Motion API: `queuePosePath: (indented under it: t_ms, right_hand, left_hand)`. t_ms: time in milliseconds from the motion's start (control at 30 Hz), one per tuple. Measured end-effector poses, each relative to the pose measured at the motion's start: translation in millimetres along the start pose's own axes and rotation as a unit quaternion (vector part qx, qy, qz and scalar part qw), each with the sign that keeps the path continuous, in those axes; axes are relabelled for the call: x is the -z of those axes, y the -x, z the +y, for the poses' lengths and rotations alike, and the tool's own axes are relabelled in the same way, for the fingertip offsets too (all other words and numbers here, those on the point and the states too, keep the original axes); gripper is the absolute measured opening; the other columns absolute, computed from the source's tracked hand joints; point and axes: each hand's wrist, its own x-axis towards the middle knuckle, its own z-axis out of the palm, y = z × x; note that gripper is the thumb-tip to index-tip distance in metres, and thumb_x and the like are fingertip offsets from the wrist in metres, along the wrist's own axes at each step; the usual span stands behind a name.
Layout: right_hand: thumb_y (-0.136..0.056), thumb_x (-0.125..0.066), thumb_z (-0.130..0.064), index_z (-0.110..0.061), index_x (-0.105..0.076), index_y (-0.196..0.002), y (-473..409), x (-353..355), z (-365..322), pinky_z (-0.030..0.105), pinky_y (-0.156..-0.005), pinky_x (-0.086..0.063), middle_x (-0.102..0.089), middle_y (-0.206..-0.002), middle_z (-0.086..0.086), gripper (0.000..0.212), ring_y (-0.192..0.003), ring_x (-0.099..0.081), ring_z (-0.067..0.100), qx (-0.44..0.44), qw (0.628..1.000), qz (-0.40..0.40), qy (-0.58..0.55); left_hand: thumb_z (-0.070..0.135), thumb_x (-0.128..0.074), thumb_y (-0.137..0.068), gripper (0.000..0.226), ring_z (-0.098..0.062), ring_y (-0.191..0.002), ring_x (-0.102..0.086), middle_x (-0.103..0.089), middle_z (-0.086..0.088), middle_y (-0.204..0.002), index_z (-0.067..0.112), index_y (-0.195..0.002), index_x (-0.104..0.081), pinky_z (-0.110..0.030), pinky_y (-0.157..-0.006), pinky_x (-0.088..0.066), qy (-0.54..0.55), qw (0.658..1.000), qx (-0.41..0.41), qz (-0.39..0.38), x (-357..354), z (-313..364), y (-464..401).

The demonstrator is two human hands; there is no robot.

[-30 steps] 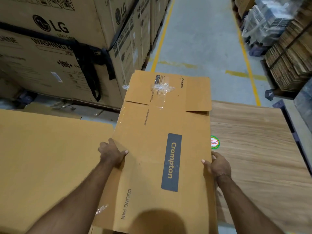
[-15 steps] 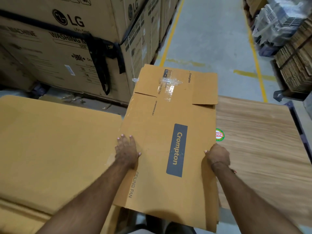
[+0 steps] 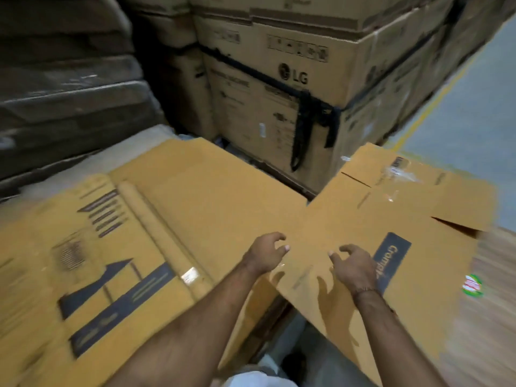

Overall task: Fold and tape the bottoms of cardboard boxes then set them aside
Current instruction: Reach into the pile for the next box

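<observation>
Both hands, left hand (image 3: 266,254) and right hand (image 3: 354,265), hovered with fingers loosely curled, gripping nothing, over the flattened box (image 3: 391,219) lying across the table (image 3: 488,317); squaring it open before folding flaps would likely serve best.

Flattened tan cardboard box (image 3: 371,219), unfolded, lying flat on the wooden surface (image 3: 491,317); dark label reading "Crompton" (partly covered) on its upper face, clear tape remnants on the far flaps. To its left, a stack of flattened boxes (image 3: 139,247) printed with arrows and bars, blurred.
</observation>
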Motion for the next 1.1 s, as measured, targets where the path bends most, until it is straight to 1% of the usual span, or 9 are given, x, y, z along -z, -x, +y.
queuePosePath:
  t_ms: [67, 100, 233, 367, 567, 767, 900, 1033, 1100]
  right_hand:
    - [-0.097, -0.071, -0.041, -0.011, -0.070, -0.129, 31.4, -3.6, -31.1, 0.039, -0.097, -0.051, -0.068, -0.131, 0.012, 0.044, -0.119, -0.063, 0.032, 0.053, 0.998, -0.011, -0.032]
    - [-0.097, -0.071, -0.039, -0.011, -0.071, -0.127, 47.8, -5.8, -44.0, 0.038, -0.098, -0.051, -0.069, -0.130, 0.011, 0.041, -0.120, -0.063, 0.030, 0.072, 0.996, -0.010, -0.051]
    - [-0.096, -0.071, -0.038, -0.016, -0.075, -0.115, 117.4, -27.0, -84.8, 0.034, -0.093, -0.053, -0.074, -0.117, 0.004, 0.029, -0.109, -0.066, 0.023, 0.122, 0.987, -0.027, -0.099]
    - [-0.096, -0.071, -0.034, -0.016, -0.076, -0.109, 184.3, -62.9, -113.8, 0.028, -0.086, -0.048, -0.074, -0.110, 0.001, 0.022, -0.098, -0.063, 0.017, 0.166, 0.977, -0.078, -0.112]
    - [-0.097, -0.071, -0.029, -0.015, -0.077, -0.105, 264.8, -123.9, -154.0, 0.027, -0.083, -0.045, -0.073, -0.099, -0.002, 0.017, -0.094, -0.063, 0.017, 0.237, 0.957, -0.141, -0.084]
    - [-0.097, -0.071, -0.027, -0.020, -0.074, -0.095, 330.4, -192.0, -203.8, 0.027, -0.082, -0.046, -0.072, -0.095, -0.002, 0.008, -0.095, -0.068, 0.020, 0.297, 0.933, -0.197, -0.055]
    - [-0.097, -0.070, -0.027, -0.015, -0.076, -0.101, 375.8, -255.0, -248.1, 0.029, -0.080, -0.047, -0.075, -0.098, 0.002, 0.014, -0.096, -0.068, 0.021, 0.330, 0.917, -0.218, -0.045]
    - [-0.098, -0.070, -0.029, -0.016, -0.076, -0.103, 440.2, -322.5, -291.1, 0.031, -0.084, -0.051, -0.070, -0.094, -0.005, 0.016, -0.095, -0.067, 0.017, 0.365, 0.896, -0.250, -0.033]
    - [-0.099, -0.070, -0.030, -0.020, -0.075, -0.103, 473.1, -351.4, -310.1, 0.030, -0.081, -0.049, -0.068, -0.093, -0.008, 0.013, -0.092, -0.065, 0.014, 0.382, 0.883, -0.273, -0.017]
  left_hand:
    - [0.038, -0.059, -0.106, 0.045, -0.023, -0.135, -0.055, -0.059, -0.002, -0.149, 0.016, -0.145, -0.060, -0.032, -0.106, -0.044, 0.032, 0.999, 0.011, 0.036, 13.5, -11.1, 34.1]
    - [0.037, -0.060, -0.106, 0.043, -0.022, -0.133, -0.056, -0.061, -0.002, -0.146, 0.016, -0.143, -0.061, -0.031, -0.105, -0.045, 0.049, 0.997, 0.016, 0.056, 19.3, -17.3, 51.9]
    - [0.036, -0.062, -0.104, 0.036, -0.018, -0.124, -0.060, -0.065, 0.001, -0.138, 0.020, -0.137, -0.066, -0.028, -0.098, -0.046, 0.097, 0.985, 0.029, 0.137, 38.4, -48.7, 123.8]
    - [0.035, -0.063, -0.104, 0.034, -0.014, -0.118, -0.061, -0.067, 0.005, -0.132, 0.020, -0.134, -0.067, -0.028, -0.094, -0.047, 0.129, 0.969, 0.065, 0.198, 52.1, -93.0, 196.9]
    - [0.035, -0.063, -0.104, 0.031, -0.013, -0.113, -0.063, -0.067, 0.009, -0.128, 0.023, -0.132, -0.068, -0.031, -0.096, -0.050, 0.199, 0.928, 0.150, 0.278, 74.0, -171.4, 283.6]
    - [0.032, -0.062, -0.105, 0.031, -0.013, -0.112, -0.060, -0.064, 0.008, -0.122, 0.017, -0.131, -0.067, -0.028, -0.093, -0.046, 0.224, 0.899, 0.179, 0.332, 119.6, -242.6, 342.3]
    - [0.029, -0.063, -0.104, 0.030, -0.016, -0.112, -0.064, -0.066, 0.004, -0.124, 0.016, -0.131, -0.067, -0.033, -0.095, -0.051, 0.237, 0.880, 0.190, 0.365, 159.6, -306.3, 381.2]
    - [0.029, -0.065, -0.103, 0.029, -0.015, -0.112, -0.064, -0.066, 0.007, -0.123, 0.019, -0.130, -0.068, -0.035, -0.100, -0.051, 0.243, 0.843, 0.245, 0.413, 195.7, -387.3, 432.7]
    - [0.031, -0.067, -0.101, 0.035, -0.017, -0.120, -0.061, -0.065, 0.006, -0.130, 0.021, -0.135, -0.065, -0.037, -0.103, -0.051, 0.232, 0.804, 0.305, 0.454, 211.7, -435.6, 460.5]
